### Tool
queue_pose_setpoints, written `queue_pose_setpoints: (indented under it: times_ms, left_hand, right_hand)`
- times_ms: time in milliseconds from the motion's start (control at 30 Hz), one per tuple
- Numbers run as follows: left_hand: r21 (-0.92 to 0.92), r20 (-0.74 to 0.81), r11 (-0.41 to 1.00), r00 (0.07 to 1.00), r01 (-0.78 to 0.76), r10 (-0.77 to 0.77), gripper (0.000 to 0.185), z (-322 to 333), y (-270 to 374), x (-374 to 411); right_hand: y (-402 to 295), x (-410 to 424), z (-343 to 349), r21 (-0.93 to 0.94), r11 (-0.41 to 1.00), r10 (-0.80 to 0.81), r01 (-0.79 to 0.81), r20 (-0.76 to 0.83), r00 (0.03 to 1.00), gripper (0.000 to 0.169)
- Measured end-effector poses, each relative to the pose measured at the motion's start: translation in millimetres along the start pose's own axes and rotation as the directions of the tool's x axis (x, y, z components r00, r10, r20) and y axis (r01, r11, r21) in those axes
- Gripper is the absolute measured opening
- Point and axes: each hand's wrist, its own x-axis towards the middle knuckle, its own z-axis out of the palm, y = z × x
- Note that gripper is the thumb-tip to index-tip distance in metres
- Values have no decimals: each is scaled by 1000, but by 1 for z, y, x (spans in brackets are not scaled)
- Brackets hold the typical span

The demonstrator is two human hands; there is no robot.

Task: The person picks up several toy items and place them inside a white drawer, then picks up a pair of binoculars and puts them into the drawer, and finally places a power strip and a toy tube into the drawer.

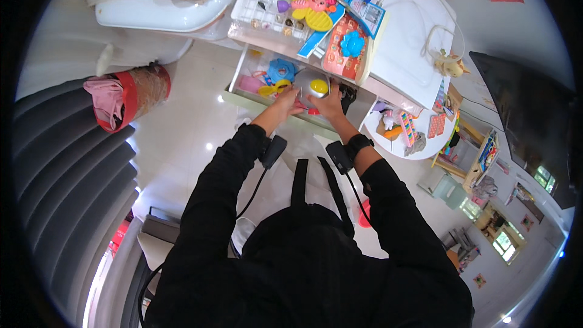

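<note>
Over the pulled-out drawer [233, 100], my left hand [288, 100] and my right hand [329, 102] grip a clear round container [306, 79] from its two near sides. A yellow rounded thing [319, 86] shows in it or on it; I cannot tell which. Left of the container, the drawer holds a blue plastic toy [281, 70], a yellow toy piece [272, 89] and a pink item [250, 83]. A small red piece [313, 111] lies just below my fingers. Beside my right hand is a black item [349, 94], partly hidden.
Above the drawer, the white cabinet top [410, 41] bears a butterfly toy [314, 7], a compartment box [268, 9] and a red toy tablet [344, 45]. A round white table [410, 150] stands right, a red-rimmed bin [145, 86] left. Black cables [255, 191] hang from my wrists.
</note>
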Motion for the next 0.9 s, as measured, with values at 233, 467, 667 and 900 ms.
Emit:
queue_pose_setpoints:
  times_ms: [233, 467, 667, 900]
  left_hand:
    - [54, 32, 997, 998, -53, 51, 45, 29, -6, 25]
    - [257, 53, 966, 998, 9, -23, 47, 40, 4, 19]
    - [193, 101, 972, 988, -134, 116, 46, 30, -4, 19]
    - [285, 95, 955, 994, -78, 53, 41, 21, 15, -32]
  right_hand:
    - [17, 5, 2, 26, 979, 201, -202, -265, 943, 91]
    - [13, 23, 13, 179, 938, 344, -297, -365, 865, 93]
    - [35, 26, 32, -51, 983, 139, -176, -418, 898, 93]
    - [28, 10, 2, -106, 988, 90, -113, -201, 975, 97]
